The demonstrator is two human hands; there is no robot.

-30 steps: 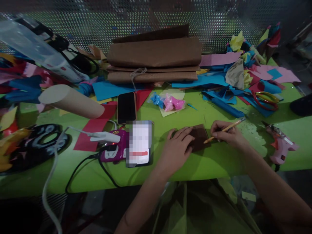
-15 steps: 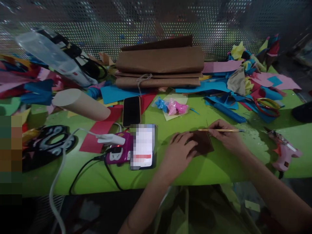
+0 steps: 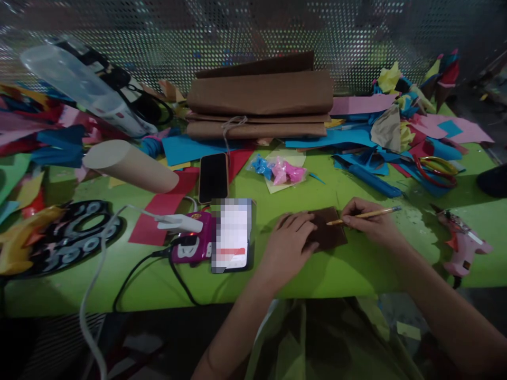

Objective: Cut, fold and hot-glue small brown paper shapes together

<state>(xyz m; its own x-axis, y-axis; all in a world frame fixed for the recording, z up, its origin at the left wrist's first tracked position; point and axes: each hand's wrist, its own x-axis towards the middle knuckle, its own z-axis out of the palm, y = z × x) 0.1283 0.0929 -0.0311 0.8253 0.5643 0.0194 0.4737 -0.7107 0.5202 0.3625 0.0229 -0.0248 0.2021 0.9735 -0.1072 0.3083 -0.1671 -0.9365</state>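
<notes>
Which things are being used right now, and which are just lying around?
In use:
- card, under the left hand
- pencil, in the right hand

Seemingly just lying around:
- scissors
- pink glue gun
- tube
- dark phone

The left hand [image 3: 289, 245] covers the left part of the brown card [image 3: 329, 232]; whether the tip of the pencil [image 3: 366, 214] touches it is too fine to tell. Blocky blurring hides the screen of the lit phone [image 3: 232, 235], and the view's edges cut off a yellow tool [image 3: 18, 245] and a dark rounded object [image 3: 494, 180].
</notes>
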